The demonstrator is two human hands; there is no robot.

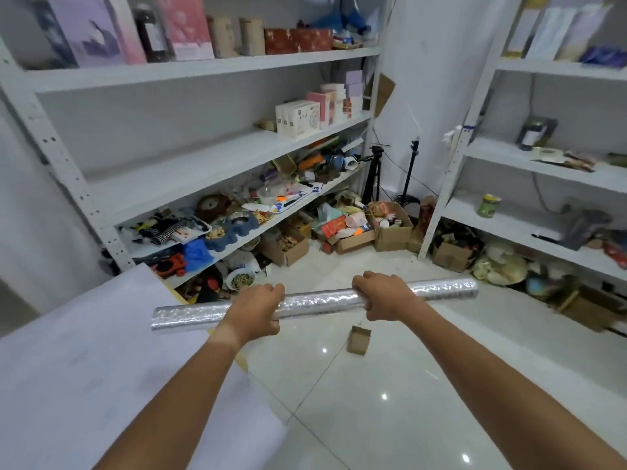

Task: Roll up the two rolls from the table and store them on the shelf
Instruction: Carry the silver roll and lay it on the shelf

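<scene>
White sheet (101, 361) lies flat on the table at lower left. Left hand (256, 308) and right hand (385, 295) both grip the silver roll (315, 301), fully rolled, held level above the floor. White shelf (203, 171) stands beyond, middle boards mostly bare.

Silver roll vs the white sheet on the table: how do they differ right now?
The silver roll is fully rolled into a tight tube; the white sheet lies spread flat. The silver roll is off the table, gripped by the left hand and right hand; the white sheet rests untouched on the table. The silver roll is shiny and patterned; the white sheet is matt and plain. Neither is on a shelf yet.
</scene>
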